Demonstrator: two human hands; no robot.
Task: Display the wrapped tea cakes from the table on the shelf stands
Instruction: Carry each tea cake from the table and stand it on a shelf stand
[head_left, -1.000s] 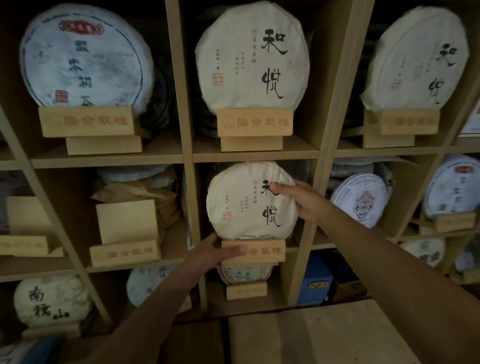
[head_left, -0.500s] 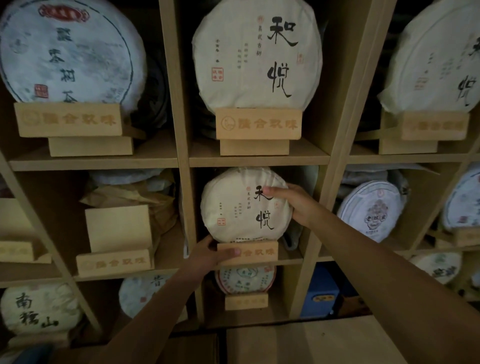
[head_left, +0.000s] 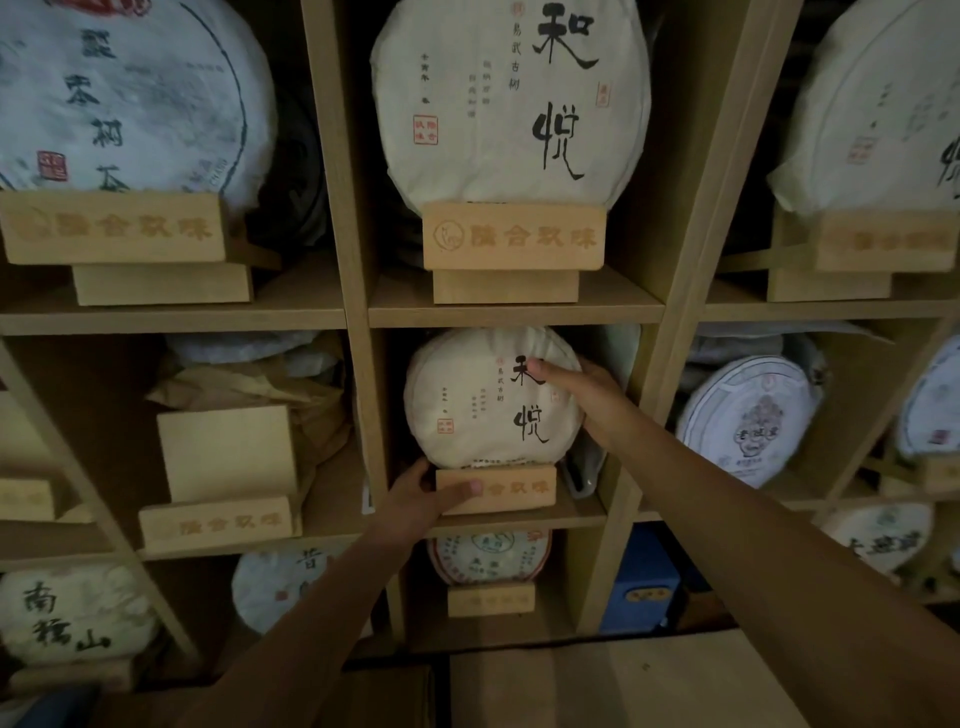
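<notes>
We judge the cake (head_left: 483, 400) a stiff, fairly heavy disc in thin paper that could tear or slip, so it is best taken by the rim with the thumb on the face. It stands upright on the stand (head_left: 511, 488) in the middle cubby of the shelf (head_left: 519, 314). Our right hand (head_left: 587, 397) grips its right edge, thumb across the front, while our left hand (head_left: 421, 501) holds the stand's left end just below, thumb pressed on its face.
</notes>
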